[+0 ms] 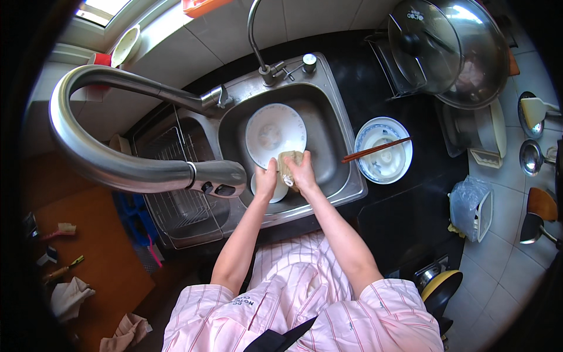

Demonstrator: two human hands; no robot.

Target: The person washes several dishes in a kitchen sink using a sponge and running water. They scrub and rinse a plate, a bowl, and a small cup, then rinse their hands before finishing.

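My left hand (265,180) grips the near rim of a white bowl (273,132), which is tilted over the basin of a stainless steel sink (327,171). Pressed against that same rim is a beige scrubbing cloth or sponge (290,162) with a white loop, held in my right hand (302,172). A smaller white dish (278,193) lies lower in the basin, partly hidden by my hands. On the black counter right of the sink sits a stack of blue-rimmed bowls (361,132), with brown chopsticks (377,149) laid across the top.
A large pull-out faucet (127,171) arches in from the left, its head close to my left forearm. Behind the basin rises a thin gooseneck tap (253,39). A wire rack (189,211) covers the left basin. Glass lids (424,48) stand at the back right.
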